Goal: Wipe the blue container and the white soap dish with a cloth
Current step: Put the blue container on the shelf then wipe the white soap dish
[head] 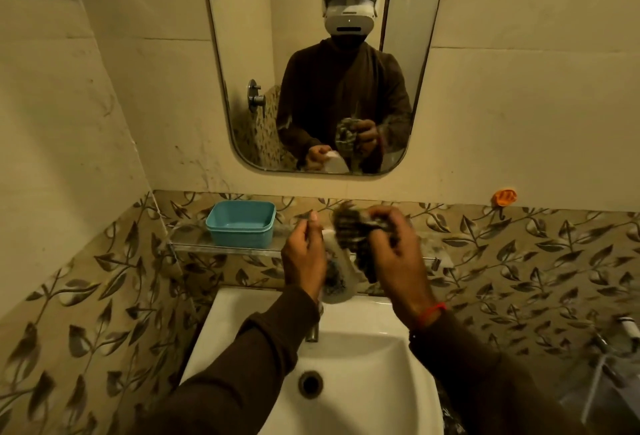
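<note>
my left hand (pixel 304 254) is clenched around the white soap dish (pixel 337 282), holding it tilted above the far edge of the white sink (pixel 363 358). the dish surface carries dark marks; its upper part is hidden behind the cloth and my fingers. my right hand (pixel 398 254) is closed on the cloth (pixel 353 230), a dark, patterned, bunched piece, which is pressed against the upper right side of the soap dish. motion blur prevents a reading of the exact finger positions on the cloth. a red thread (pixel 431 313) sits on my right wrist, just above the dark sleeve.

the blue container (pixel 241 223) stands upright on the left part of the glass shelf (pixel 194 247), far from me and to the left of my left hand, not touching it. it is open at the top.

the mirror (pixel 242 53) on the far wall reflects both hands, the dish and the cloth. an orange object (pixel 505 197) is fixed to the wall at far right.
</note>
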